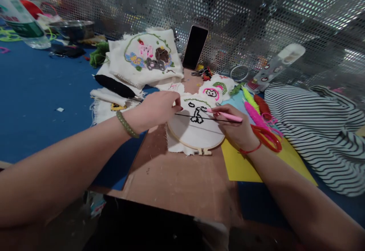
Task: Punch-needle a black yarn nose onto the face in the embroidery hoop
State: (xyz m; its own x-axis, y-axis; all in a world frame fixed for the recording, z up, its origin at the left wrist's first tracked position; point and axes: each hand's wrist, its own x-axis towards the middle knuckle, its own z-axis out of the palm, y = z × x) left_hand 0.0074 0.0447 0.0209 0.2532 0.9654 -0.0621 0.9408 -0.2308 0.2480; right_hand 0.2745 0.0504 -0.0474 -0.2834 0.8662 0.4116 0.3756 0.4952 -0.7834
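White cloth stretched in a round embroidery hoop [185, 143] lies in front of me, with black stitched lines and a green stitched arc on it. My right hand [235, 123] grips a pink punch needle [228, 116], its tip at the black stitching in the upper part of the hoop. A strand of black yarn [184, 115] runs across the cloth between my hands. At the hoop's upper left edge, the curled fingers of my left hand [161, 108] are closed at the left end of this yarn; the fingertips are partly hidden.
Behind the hoop are an embroidered cloth [119, 59], a leaning phone [195, 47] and a small stitched patch [203, 87]. A black yarn bundle [114, 85] lies left. Orange-red scissors [266, 139], pink yarn [255, 116] and striped fabric [316, 129] are right. A bottle [24, 23] stands far left.
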